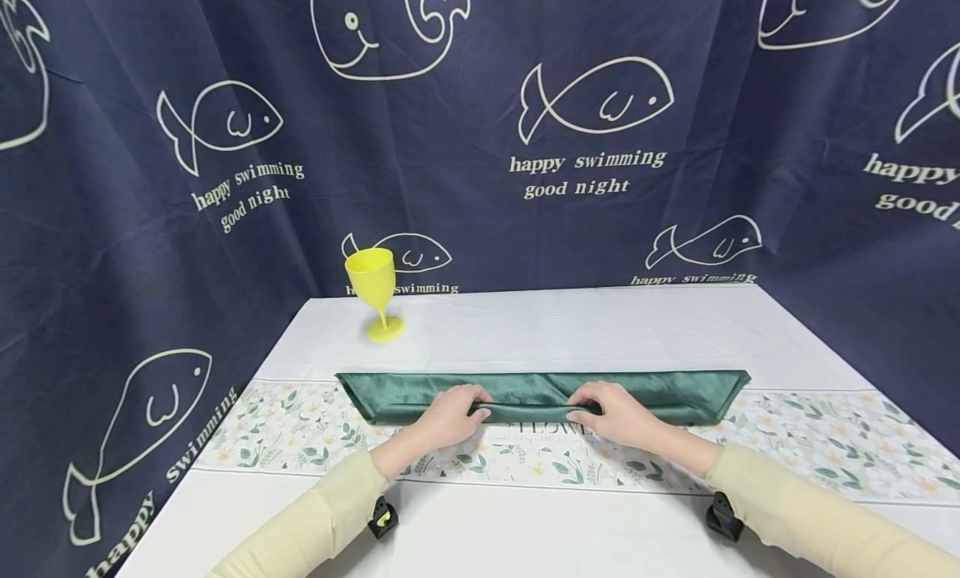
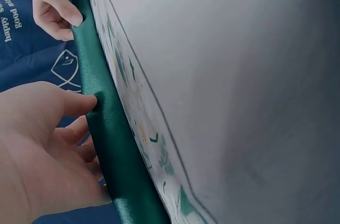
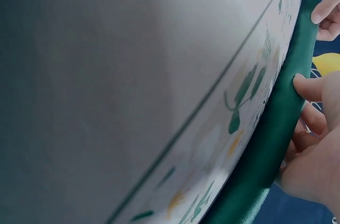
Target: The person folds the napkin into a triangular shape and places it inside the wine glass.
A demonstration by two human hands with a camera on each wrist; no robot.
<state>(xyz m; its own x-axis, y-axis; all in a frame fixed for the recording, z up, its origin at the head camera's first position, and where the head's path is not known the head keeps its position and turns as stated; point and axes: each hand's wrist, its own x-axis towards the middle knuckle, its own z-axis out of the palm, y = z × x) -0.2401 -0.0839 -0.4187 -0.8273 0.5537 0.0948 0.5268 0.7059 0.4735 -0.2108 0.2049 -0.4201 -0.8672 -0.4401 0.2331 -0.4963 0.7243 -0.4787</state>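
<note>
A shiny dark green cloth [image 1: 517, 386] lies across the table as a long strip with slanted ends, its near side folded or rolled over. My left hand [image 1: 454, 414] pinches the near roll left of the middle. Right of the middle, my right hand [image 1: 617, 413] pinches the same roll. In the left wrist view the thumb presses the green roll [image 2: 101, 86] and the fingers curl behind it. The right wrist view shows a like grip on the roll [image 3: 281, 102]. What lies inside the fold is hidden.
A yellow goblet [image 1: 372, 279] stands at the back left of the table. The white tablecloth [image 1: 480, 528] has a floral band [image 1: 292, 428] with lettering partly under the green cloth. A navy curtain [image 1: 465, 186] with fish drawings hangs behind and at both sides.
</note>
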